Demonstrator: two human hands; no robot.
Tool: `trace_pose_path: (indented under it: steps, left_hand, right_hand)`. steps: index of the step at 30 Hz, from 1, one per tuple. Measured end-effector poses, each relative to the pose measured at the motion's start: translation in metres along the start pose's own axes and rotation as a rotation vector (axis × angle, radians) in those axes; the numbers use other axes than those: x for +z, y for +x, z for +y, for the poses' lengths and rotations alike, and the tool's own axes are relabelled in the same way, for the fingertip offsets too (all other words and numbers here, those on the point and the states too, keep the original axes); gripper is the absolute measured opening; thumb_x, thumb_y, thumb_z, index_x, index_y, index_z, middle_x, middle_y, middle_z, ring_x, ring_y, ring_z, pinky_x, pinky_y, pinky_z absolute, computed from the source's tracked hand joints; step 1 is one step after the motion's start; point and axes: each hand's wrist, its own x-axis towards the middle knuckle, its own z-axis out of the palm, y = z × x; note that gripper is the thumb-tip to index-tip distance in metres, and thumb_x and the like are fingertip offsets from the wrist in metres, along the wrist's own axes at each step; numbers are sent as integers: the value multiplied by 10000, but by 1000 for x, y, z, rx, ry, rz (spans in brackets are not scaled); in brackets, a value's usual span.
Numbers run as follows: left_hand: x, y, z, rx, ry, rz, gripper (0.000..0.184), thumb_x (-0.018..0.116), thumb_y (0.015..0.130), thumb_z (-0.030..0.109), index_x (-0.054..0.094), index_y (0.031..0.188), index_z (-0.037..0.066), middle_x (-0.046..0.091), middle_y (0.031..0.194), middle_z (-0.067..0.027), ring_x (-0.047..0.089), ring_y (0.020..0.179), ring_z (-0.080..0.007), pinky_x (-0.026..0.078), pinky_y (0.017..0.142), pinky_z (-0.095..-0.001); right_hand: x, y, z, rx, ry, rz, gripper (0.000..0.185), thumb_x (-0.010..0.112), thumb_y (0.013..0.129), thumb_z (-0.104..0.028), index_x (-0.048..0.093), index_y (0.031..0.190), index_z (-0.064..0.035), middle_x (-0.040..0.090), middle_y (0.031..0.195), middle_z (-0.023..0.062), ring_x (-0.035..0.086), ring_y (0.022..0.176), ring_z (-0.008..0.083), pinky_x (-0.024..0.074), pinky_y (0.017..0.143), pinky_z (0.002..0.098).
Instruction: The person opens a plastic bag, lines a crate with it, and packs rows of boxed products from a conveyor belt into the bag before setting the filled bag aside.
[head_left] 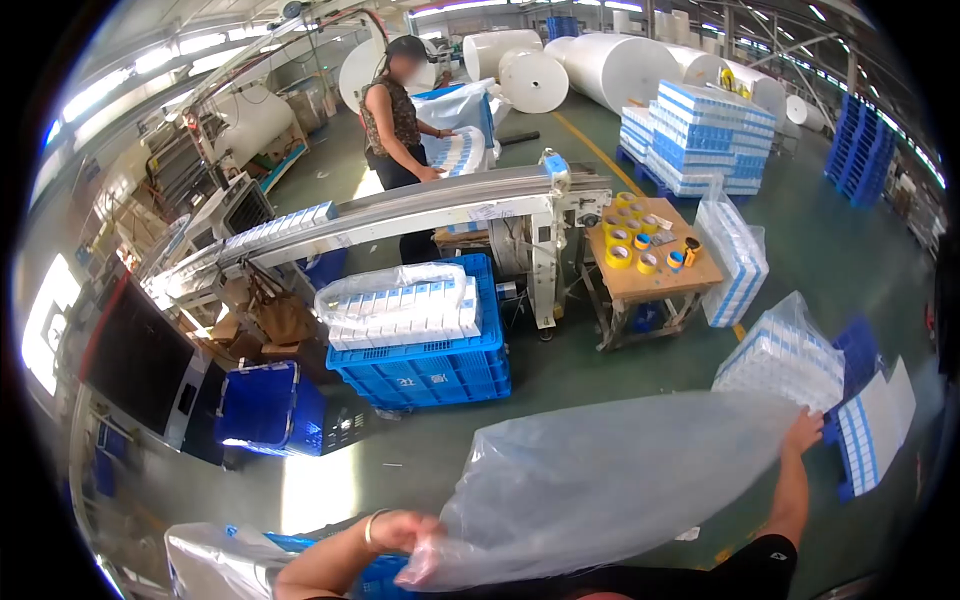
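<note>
A large clear plastic bag is stretched out across the front of my body. My left hand, with a bangle at the wrist, grips its lower left end. At the upper right end, my right hand is closed on the bag's edge. The bag looks flat, with no goods visible inside. Just beyond my right hand stands a plastic-wrapped bundle of white packs. Below my left arm, a blue crate shows in part, beside more clear plastic.
A blue crate holds white packs under plastic. Behind it runs a conveyor, where another person handles packs. Yellow tape rolls lie on a wooden table. A pallet stack and large paper rolls stand farther back.
</note>
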Motion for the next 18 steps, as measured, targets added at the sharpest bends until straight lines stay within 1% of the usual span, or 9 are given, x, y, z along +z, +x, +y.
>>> trace_pose_path:
  steps: [4, 6, 9, 11, 12, 13, 15, 16, 18]
  left_hand:
    - [-36, -11, 32, -188, -9, -28, 525, 401, 967, 475, 566, 1168, 19, 621, 1019, -117, 583, 812, -194, 461, 743, -336]
    - [-75, -13, 20, 117, 308, 415, 691, 526, 907, 508, 344, 1385, 43, 618, 1017, -138, 609, 895, -219, 474, 795, -379]
    - [-121, -29, 0, -11, 1746, 939, 822, 750, 742, 426, 341, 1367, 81, 578, 1089, -258, 577, 1028, -388, 447, 922, -442]
    - [-210, -70, -33, -162, 1685, 1335, 449, 661, 797, 383, 599, 1125, 82, 614, 1113, -181, 590, 1029, -353, 480, 872, -454]
    - [-248, -89, -27, -499, 1454, 1551, 276, 591, 838, 309, 683, 990, 98, 654, 1038, -171, 623, 975, -354, 493, 854, -448]
    - [-285, -123, -30, -463, 1250, 1742, 258, 539, 855, 262, 704, 969, 100, 675, 967, -191, 647, 922, -371, 504, 835, -450]
    - [-271, -152, -9, -444, 926, 2152, 316, 555, 856, 289, 689, 1007, 46, 675, 982, -206, 664, 907, -351, 514, 795, -438]
    - [-271, -159, 2, -259, 603, 2188, 322, 585, 846, 294, 686, 968, 14, 695, 956, -156, 678, 855, -293, 524, 752, -397]
    - [-284, -144, 2, -347, 1320, 1687, 274, 580, 861, 253, 679, 926, 6, 688, 878, -100, 663, 787, -219, 528, 703, -342]
  right_hand:
    - [81, 7, 32, 71, 125, -209, 324, 430, 937, -153, 545, 1239, -129, 521, 1248, 174, 567, 1010, 362, 466, 857, 452]
    - [133, 7, 20, -25, 473, -199, 307, 433, 935, -92, 544, 1219, -122, 592, 1162, 133, 611, 987, 307, 510, 809, 410]
    - [-43, -66, -72, 476, 1995, -954, 283, 464, 919, 0, 558, 1160, -115, 622, 1098, 85, 638, 935, 202, 565, 722, 339]
    - [-112, -120, -82, 320, 2262, -1405, 262, 564, 883, -23, 566, 1142, -62, 626, 1084, 78, 644, 884, 189, 562, 764, 335]
    - [-201, -144, -97, 396, 2000, -1705, 277, 585, 887, -50, 572, 1163, -53, 636, 1039, 64, 630, 866, 166, 540, 772, 312]
    - [-168, -144, -82, -453, 1623, -2100, 271, 597, 891, -88, 575, 1160, -54, 633, 1017, 47, 607, 893, 142, 521, 772, 295]
    - [-169, -149, -71, -1281, 1036, -2259, 271, 609, 896, -126, 578, 1156, -55, 629, 995, 30, 585, 920, 117, 501, 772, 278]
    - [-181, -147, -67, -1127, 830, -2148, 301, 655, 861, -152, 590, 1136, -47, 628, 998, 26, 568, 919, 100, 489, 764, 276]
    - [-185, -127, -75, -937, 687, -1776, 376, 726, 798, -202, 604, 1112, -34, 630, 1019, 44, 561, 920, 100, 476, 773, 280]
